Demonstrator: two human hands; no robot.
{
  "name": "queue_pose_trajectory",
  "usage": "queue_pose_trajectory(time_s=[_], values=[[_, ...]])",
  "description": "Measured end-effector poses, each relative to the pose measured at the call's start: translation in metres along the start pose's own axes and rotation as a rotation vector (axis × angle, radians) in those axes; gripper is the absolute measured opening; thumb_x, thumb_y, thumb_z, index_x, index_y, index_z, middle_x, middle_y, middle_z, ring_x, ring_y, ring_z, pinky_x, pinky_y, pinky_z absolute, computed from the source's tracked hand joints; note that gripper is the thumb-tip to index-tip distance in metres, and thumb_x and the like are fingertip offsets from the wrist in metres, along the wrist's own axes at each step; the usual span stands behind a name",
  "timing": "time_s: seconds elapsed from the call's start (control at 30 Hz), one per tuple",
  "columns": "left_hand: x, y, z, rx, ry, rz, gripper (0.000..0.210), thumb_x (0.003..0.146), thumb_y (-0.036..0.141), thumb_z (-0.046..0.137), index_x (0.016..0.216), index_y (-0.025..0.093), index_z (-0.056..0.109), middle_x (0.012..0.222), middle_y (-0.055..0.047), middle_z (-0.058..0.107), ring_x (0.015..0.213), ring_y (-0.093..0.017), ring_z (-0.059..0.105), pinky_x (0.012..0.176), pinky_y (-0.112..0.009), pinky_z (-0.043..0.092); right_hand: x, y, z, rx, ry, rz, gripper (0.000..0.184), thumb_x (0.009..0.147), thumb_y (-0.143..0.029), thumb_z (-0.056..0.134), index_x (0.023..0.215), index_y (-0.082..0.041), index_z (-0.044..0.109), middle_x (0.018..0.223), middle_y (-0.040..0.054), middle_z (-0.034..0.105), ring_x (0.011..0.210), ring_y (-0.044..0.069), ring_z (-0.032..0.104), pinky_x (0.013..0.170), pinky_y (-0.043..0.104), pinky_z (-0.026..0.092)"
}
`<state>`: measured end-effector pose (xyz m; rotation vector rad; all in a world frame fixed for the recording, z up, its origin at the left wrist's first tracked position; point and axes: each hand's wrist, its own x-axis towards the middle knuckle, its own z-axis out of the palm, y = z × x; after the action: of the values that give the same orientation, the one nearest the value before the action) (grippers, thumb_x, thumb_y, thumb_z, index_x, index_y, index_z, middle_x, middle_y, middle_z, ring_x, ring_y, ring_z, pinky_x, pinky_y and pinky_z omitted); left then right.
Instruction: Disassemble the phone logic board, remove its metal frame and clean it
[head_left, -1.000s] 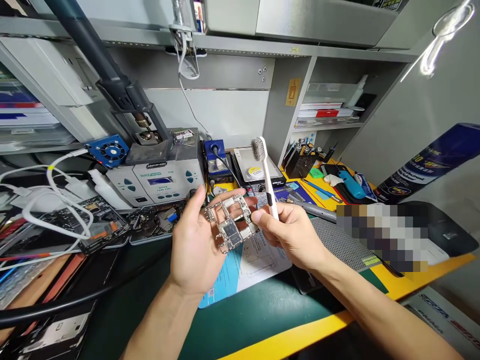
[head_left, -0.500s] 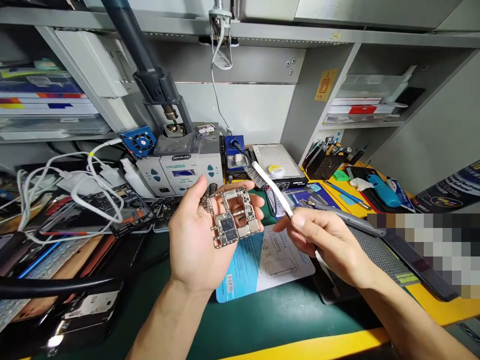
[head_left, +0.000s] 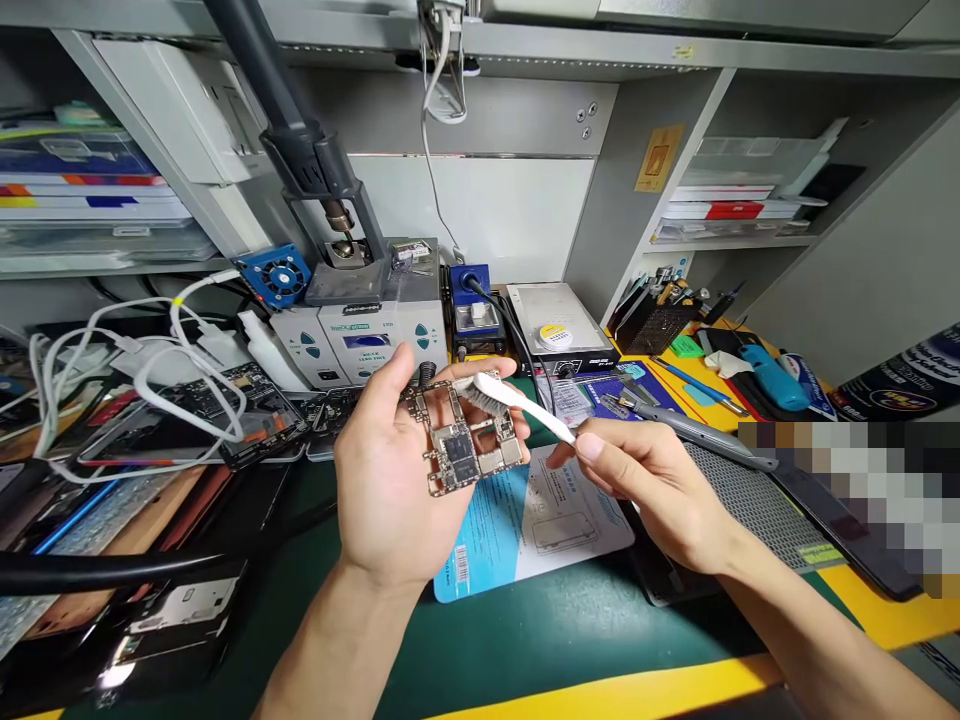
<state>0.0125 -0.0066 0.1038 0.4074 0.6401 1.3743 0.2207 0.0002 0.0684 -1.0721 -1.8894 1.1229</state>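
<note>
My left hand, palm up with the thumb raised, holds a phone circuit board across its fingers. The board has a cut-out in its upper middle and a dark square chip at its lower left. My right hand pinches the handle of a white brush with dark bristles. Those bristles lie at the upper part of the board, over the cut-out and the parts beside it. Whether they press on the surface is hard to tell. A blue and white printed packet lies on the green mat below both hands.
A hot-air station stands at the back, with a soldering iron stand beside it. Phone parts and white cables crowd the left. On the right are a pen holder, a grey tool and a spray can.
My right hand has lowered the brush and moved it slightly left, so the bristles went from above and right of the board onto its upper part. The left hand stays nearly still.
</note>
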Motion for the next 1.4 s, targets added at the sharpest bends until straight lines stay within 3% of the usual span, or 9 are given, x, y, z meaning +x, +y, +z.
queue_pose_trajectory(time_s=[0.23, 0.53, 0.8, 0.97, 1.13, 1.33, 1.4], values=[[0.0018, 0.0004, 0.0001, 0.023, -0.030, -0.017, 0.063, 0.102, 0.052, 0.035, 0.089, 0.008, 0.079, 0.080, -0.015, 0.075, 0.075, -0.025, 0.071, 0.064, -0.035, 0.061, 0.0038, -0.0007, -0.0018, -0.197, 0.032, -0.034, 0.049, 0.103, -0.052, 0.048, 0.083, -0.014, 0.072, 0.060, -0.0037, 0.044, 0.057, 0.011, 0.036, 0.053, 0.028, 0.027], [-0.0018, 0.0026, 0.0002, 0.031, -0.026, -0.001, 0.070, 0.099, 0.050, 0.028, 0.093, 0.003, 0.080, 0.083, -0.021, 0.073, 0.080, -0.029, 0.070, 0.065, -0.038, 0.061, 0.0046, 0.0021, -0.0014, -0.256, 0.037, -0.027, 0.049, 0.102, -0.053, 0.048, 0.082, -0.015, 0.072, 0.064, -0.0010, 0.055, 0.059, 0.013, 0.043, 0.055, 0.029, 0.032], [0.0014, 0.0023, -0.0021, 0.008, -0.017, -0.016, 0.060, 0.094, 0.036, 0.029, 0.095, 0.004, 0.080, 0.088, -0.020, 0.076, 0.080, -0.029, 0.071, 0.065, -0.039, 0.061, 0.0064, 0.0015, 0.0000, -0.226, 0.041, -0.028, 0.050, 0.102, -0.053, 0.048, 0.083, -0.013, 0.073, 0.061, -0.0027, 0.048, 0.057, 0.012, 0.038, 0.053, 0.028, 0.029], [0.0029, 0.0006, -0.0045, -0.008, -0.016, -0.034, 0.057, 0.094, 0.036, 0.032, 0.099, 0.004, 0.079, 0.095, -0.020, 0.077, 0.086, -0.029, 0.071, 0.067, -0.039, 0.061, 0.0070, 0.0016, 0.0002, -0.222, 0.057, -0.027, 0.049, 0.101, -0.052, 0.049, 0.081, -0.013, 0.072, 0.060, -0.0030, 0.047, 0.057, 0.012, 0.037, 0.053, 0.027, 0.028], [0.0003, 0.0005, -0.0049, 0.020, -0.029, -0.034, 0.055, 0.094, 0.039, 0.035, 0.097, 0.007, 0.080, 0.094, -0.019, 0.077, 0.079, -0.029, 0.069, 0.067, -0.039, 0.060, 0.0079, 0.0017, -0.0006, -0.228, 0.069, -0.034, 0.049, 0.101, -0.051, 0.050, 0.081, -0.013, 0.072, 0.062, -0.0016, 0.051, 0.058, 0.012, 0.041, 0.054, 0.028, 0.030], [0.0008, 0.0003, -0.0010, 0.031, 0.018, -0.019, 0.051, 0.091, 0.037, 0.040, 0.096, 0.004, 0.078, 0.100, -0.020, 0.076, 0.073, -0.028, 0.068, 0.063, -0.040, 0.058, 0.0100, 0.0057, 0.0003, -0.164, 0.111, -0.046, 0.049, 0.101, -0.052, 0.050, 0.078, -0.014, 0.072, 0.055, -0.0045, 0.038, 0.052, 0.011, 0.031, 0.048, 0.027, 0.024], [0.0005, 0.0000, 0.0007, 0.016, 0.024, -0.028, 0.050, 0.091, 0.037, 0.041, 0.095, 0.003, 0.077, 0.092, -0.020, 0.075, 0.072, -0.029, 0.068, 0.063, -0.040, 0.058, 0.0101, 0.0076, 0.0006, -0.145, 0.129, -0.037, 0.049, 0.100, -0.053, 0.050, 0.078, -0.015, 0.072, 0.054, -0.0047, 0.038, 0.050, 0.011, 0.032, 0.047, 0.027, 0.023]])
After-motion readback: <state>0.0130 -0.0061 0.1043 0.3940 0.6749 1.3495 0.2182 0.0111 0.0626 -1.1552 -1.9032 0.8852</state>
